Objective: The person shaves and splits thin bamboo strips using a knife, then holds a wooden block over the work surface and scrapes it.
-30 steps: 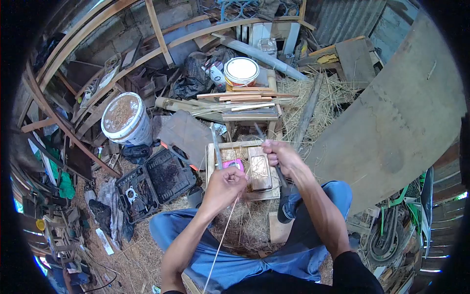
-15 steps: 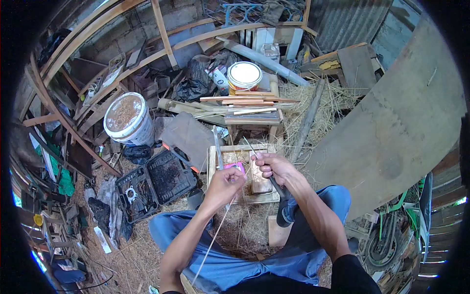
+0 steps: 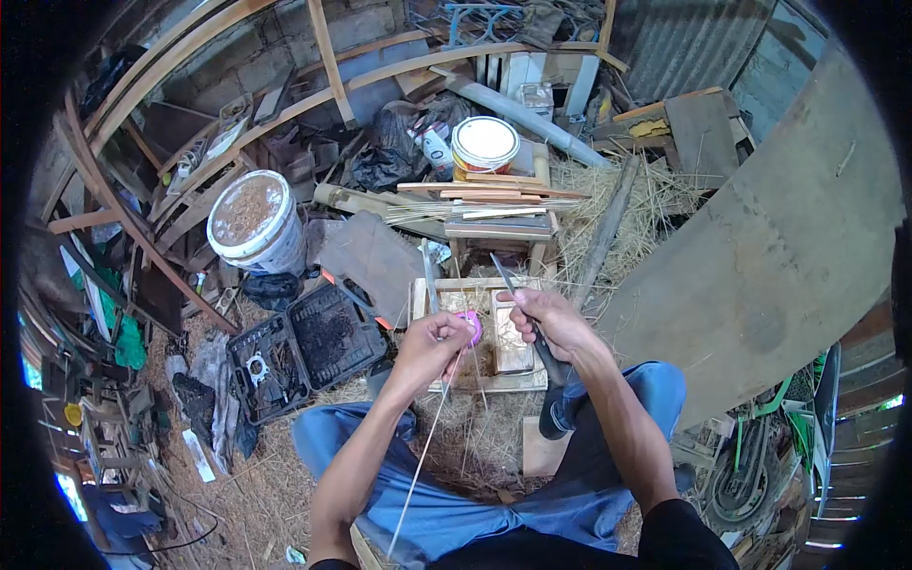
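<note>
Strip point(image 3: 420, 463) in the left hand point(image 3: 432, 347), knife point(image 3: 503, 274) in the right hand point(image 3: 553, 321)

The strip is thin and pale. The left hand pinches it, and it slants down toward the person, over the left leg point(image 3: 347, 456). The right hand is wrapped around the knife. The blade points up and away, and the dark handle sticks out below the hand. Knife and strip look apart. Both hands are over or just beside the box point(image 3: 513, 383), near the block point(image 3: 514, 353) and the pink tape point(image 3: 471, 328). It is too small to tell if the strip pokes out past the fingers.

A snug pinch seems best, so the strip does not twist. The left fingers are safest well clear of the sharp edge. A firm grip on the knife, with the blade turned away from the legs, looks wise. The long tail could catch on the leg, so it should hang free. Small, slow moves are likely the safest.
</note>
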A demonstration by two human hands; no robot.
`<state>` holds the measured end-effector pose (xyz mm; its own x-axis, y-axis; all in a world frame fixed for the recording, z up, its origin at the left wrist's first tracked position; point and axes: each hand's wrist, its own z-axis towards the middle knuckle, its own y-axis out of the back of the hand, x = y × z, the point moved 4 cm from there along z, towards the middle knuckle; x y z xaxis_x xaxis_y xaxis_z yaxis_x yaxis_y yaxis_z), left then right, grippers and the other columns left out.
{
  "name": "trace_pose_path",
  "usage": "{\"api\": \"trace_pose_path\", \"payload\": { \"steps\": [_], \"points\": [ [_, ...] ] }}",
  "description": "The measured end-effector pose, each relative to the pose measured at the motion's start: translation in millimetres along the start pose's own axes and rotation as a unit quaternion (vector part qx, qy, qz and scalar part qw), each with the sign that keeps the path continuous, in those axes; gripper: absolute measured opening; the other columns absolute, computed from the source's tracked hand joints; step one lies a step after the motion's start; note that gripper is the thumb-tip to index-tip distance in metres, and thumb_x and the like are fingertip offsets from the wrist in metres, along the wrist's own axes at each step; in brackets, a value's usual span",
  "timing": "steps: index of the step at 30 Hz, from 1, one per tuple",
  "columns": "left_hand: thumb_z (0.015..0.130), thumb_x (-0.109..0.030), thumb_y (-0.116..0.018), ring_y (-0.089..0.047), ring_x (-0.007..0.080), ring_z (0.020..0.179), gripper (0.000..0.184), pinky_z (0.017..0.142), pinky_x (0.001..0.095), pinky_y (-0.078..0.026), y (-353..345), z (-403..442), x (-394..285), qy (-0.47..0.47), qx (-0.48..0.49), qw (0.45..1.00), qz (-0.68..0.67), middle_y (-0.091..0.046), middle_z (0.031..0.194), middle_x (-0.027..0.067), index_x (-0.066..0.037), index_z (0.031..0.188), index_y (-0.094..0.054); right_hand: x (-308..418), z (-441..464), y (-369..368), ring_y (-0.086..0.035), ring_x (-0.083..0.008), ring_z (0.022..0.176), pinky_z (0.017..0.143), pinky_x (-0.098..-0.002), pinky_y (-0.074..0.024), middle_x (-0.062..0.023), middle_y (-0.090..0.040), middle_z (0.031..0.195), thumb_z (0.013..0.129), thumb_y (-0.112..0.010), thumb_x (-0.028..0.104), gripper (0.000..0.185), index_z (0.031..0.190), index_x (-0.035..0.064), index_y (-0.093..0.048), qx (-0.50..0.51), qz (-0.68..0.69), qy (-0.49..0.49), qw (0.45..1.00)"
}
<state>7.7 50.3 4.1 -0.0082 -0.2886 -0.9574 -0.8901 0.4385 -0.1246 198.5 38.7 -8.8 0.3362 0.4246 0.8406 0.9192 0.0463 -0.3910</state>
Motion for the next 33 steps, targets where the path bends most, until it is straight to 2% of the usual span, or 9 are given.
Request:
{"api": "trace_pose_path", "payload": {
  "steps": [4, 8, 11, 13, 17, 19, 22, 29, 33],
  "points": [
    [0.088, -0.005, -0.059, -0.046, 0.0045, 0.042, 0.006, 0.036, 0.0202, -0.033, -7.9, -3.9, -4.6, 0.03, 0.014, 0.999, 0.002, -0.057, 0.062, 0.0013, 0.0, 0.087, -0.061, 3.7, -4.1, -14.0, -0.035, -0.0038, 0.054, 0.044, -0.0165, -0.0315, 0.0033, -0.045, 0.07, 0.098, -0.047, 0.023, 0.041, 0.132, -0.0005, -0.042, 0.01, 0.0, -0.038, 0.999],
    [0.087, -0.004, -0.059, -0.049, 0.0046, 0.048, 0.007, 0.041, 0.02, -0.037, -13.9, 7.7, 0.2, 0.015, 0.02, 0.999, 0.035, -0.058, 0.064, 0.0011, 0.001, 0.091, -0.062, -2.6, 11.9, -10.1, -0.037, -0.0038, 0.055, 0.045, -0.0168, -0.0305, 0.0023, -0.046, 0.073, 0.099, -0.045, 0.02, 0.031, 0.122, -0.0001, -0.048, 0.048, 0.063, -0.027, 0.996],
    [0.087, -0.005, -0.06, -0.05, 0.0051, 0.052, 0.011, 0.046, 0.0201, -0.04, -16.7, 20.8, 0.3, -0.007, -0.017, 0.999, -0.028, -0.058, 0.066, 0.0001, 0.001, 0.096, -0.062, 0.8, 15.1, -7.6, -0.037, -0.0034, 0.054, 0.045, -0.0167, -0.03, 0.0021, -0.047, 0.072, 0.098, -0.045, 0.018, 0.026, 0.116, 0.0005, -0.051, -0.005, 0.089, -0.03, 0.996],
    [0.087, -0.007, -0.061, -0.051, 0.0053, 0.053, 0.015, 0.045, 0.0206, -0.04, -18.4, 26.4, -5.1, -0.041, -0.011, 0.999, 0.009, -0.06, 0.069, 0.0004, 0.001, 0.1, -0.062, 1.5, 16.1, -9.9, -0.036, -0.003, 0.052, 0.043, -0.0169, -0.0289, 0.0015, -0.049, 0.071, 0.098, -0.046, 0.017, 0.022, 0.111, 0.0004, -0.052, 0.008, 0.023, -0.011, 1.0],
    [0.087, -0.009, -0.063, -0.052, 0.0048, 0.057, 0.015, 0.045, 0.0206, -0.04, -16.3, 28.1, -2.2, -0.004, 0.016, 0.998, 0.053, -0.063, 0.072, 0.0009, 0.001, 0.099, -0.064, 8.4, 11.5, -5.5, -0.036, -0.0028, 0.051, 0.041, -0.0172, -0.0268, 0.0014, -0.049, 0.07, 0.097, -0.048, 0.017, 0.018, 0.104, 0.0008, -0.054, 0.043, 0.024, -0.019, 0.999],
    [0.087, -0.011, -0.065, -0.053, 0.0043, 0.059, 0.016, 0.047, 0.0205, -0.04, -15.6, 23.3, -3.6, -0.01, 0.035, 0.993, 0.11, -0.065, 0.076, 0.0022, 0.001, 0.098, -0.066, 11.7, 8.7, -7.0, -0.035, -0.0027, 0.05, 0.041, -0.0167, -0.0245, 0.0014, -0.05, 0.07, 0.095, -0.052, 0.018, 0.017, 0.099, 0.0018, -0.055, 0.087, -0.044, -0.024, 0.995],
    [0.087, -0.014, -0.065, -0.052, 0.0038, 0.06, 0.017, 0.05, 0.0198, -0.039, -15.1, 20.4, -7.8, -0.036, 0.025, 0.991, 0.128, -0.066, 0.078, 0.0019, 0.0, 0.096, -0.068, 9.0, 5.1, -14.6, -0.035, -0.0024, 0.05, 0.041, -0.0165, -0.0239, 0.0015, -0.051, 0.07, 0.094, -0.055, 0.02, 0.018, 0.097, 0.0029, -0.054, 0.136, -0.067, -0.038, 0.988],
    [0.088, -0.016, -0.065, -0.051, 0.0027, 0.063, 0.019, 0.054, 0.0197, -0.039, -13.5, 10.9, -18.9, -0.035, 0.041, 0.995, 0.079, -0.066, 0.079, 0.0007, 0.0, 0.096, -0.069, 22.8, 0.1, -18.4, -0.035, -0.0022, 0.05, 0.043, -0.0172, -0.0245, 0.0022, -0.051, 0.069, 0.094, -0.056, 0.02, 0.018, 0.094, 0.0025, -0.056, 0.086, -0.086, -0.014, 0.993],
    [0.087, -0.016, -0.066, -0.052, 0.0032, 0.064, 0.02, 0.055, 0.0198, -0.04, -11.4, 8.1, -22.2, -0.007, 0.045, 0.992, 0.115, -0.067, 0.08, 0.0014, 0.0, 0.098, -0.068, 29.5, 5.8, -9.8, -0.033, -0.0025, 0.05, 0.043, -0.0181, -0.0235, 0.0037, -0.05, 0.069, 0.095, -0.054, 0.02, 0.021, 0.096, -0.0004, -0.058, 0.062, -0.084, 0.001, 0.995]
  ]
}}
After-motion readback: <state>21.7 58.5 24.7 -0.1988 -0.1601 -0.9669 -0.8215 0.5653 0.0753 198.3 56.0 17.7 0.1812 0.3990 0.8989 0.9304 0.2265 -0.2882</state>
